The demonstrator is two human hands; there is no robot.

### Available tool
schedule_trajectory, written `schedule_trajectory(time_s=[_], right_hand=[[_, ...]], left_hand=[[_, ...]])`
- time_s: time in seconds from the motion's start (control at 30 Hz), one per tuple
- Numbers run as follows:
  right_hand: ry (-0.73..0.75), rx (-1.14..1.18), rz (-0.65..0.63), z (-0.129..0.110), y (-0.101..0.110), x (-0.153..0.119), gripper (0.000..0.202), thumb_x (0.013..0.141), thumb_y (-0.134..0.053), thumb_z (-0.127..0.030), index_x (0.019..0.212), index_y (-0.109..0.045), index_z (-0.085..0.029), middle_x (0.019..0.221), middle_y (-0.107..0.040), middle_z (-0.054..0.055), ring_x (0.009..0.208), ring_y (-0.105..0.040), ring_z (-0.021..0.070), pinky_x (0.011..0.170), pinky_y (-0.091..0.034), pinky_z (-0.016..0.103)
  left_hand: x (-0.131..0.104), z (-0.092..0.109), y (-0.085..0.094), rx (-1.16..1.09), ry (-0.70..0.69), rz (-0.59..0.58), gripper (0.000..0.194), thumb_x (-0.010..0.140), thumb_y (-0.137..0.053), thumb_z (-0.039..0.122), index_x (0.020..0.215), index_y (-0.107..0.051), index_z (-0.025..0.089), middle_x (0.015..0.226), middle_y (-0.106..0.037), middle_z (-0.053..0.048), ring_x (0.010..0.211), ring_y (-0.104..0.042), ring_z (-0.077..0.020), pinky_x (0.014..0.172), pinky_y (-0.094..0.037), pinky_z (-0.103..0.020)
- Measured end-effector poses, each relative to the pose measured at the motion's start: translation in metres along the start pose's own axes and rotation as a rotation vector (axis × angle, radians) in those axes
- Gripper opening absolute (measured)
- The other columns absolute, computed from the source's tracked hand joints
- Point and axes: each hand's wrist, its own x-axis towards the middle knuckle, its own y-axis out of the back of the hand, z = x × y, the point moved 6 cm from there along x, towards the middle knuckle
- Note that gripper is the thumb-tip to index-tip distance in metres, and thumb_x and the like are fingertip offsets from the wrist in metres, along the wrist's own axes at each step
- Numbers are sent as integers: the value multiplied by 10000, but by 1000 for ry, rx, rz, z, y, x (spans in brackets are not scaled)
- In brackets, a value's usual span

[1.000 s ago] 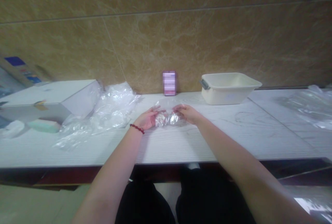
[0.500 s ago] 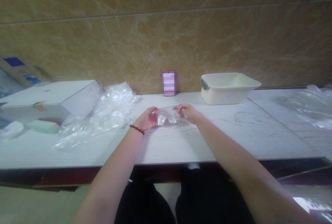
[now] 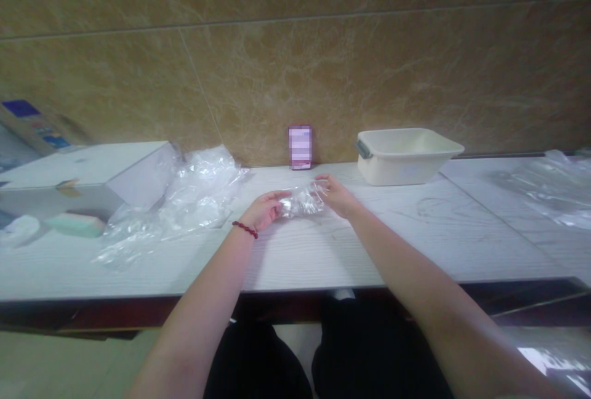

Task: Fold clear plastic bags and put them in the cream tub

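Observation:
A crinkled clear plastic bag [image 3: 302, 201] is held between my two hands, a little above the white wood-grain table [image 3: 295, 257]. At its left end, my left hand [image 3: 266, 209] is closed on it, thumb and fingers pinching the film; a red bead bracelet [image 3: 245, 229] circles that wrist. My right hand [image 3: 338, 194] grips the right end with bent fingers. Whether anything lies inside the bag is too blurred to tell.
Behind my hands a phone [image 3: 300, 148] leans on the tiled wall. A cream plastic bin [image 3: 406, 162] stands right of it. Left are a white box [image 3: 87, 171], loose clear plastic bags [image 3: 198, 193] and a pale green object [image 3: 76, 225]. More clear plastic [image 3: 554, 186] lies far right.
My right hand's fingers have lifted and spread somewhat at the bag's right end. The film between my hands has become more bunched and crinkled. My left hand has barely moved.

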Motion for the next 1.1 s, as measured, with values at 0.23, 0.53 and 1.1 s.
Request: schedule_trajectory(time_s=[0.23, 0.53, 1.1], right_hand=[[-47, 88, 13, -1, 2, 1, 353, 512, -671, -283, 708, -397, -181, 738, -506, -41, 620, -526, 73, 608, -462, 258], [-127, 14, -112, 7, -4, 3, 285, 610, -613, -402, 748, -594, -153, 771, -581, 23, 726, -543, 106, 658, -462, 252], [-68, -535, -162, 0, -4, -6, 395, 613, -559, -476, 805, -641, -141, 580, -534, -8, 518, -424, 77, 487, -315, 193]], left_hand=[[0, 11, 6, -1, -108, 97, 321, 601, -533, 13, 900, -578, 121, 695, -605, -31, 580, -555, -99, 542, -453, -219], [0, 12, 5, 6, -133, 98, 389, 573, -529, -29, 920, -559, 145, 803, -591, -32, 639, -561, -107, 593, -474, -247], [-4, 13, 1, 4, -134, -13, 392, 562, -562, 5, 917, -543, 169, 832, -578, -27, 667, -573, -120, 590, -475, -240]])
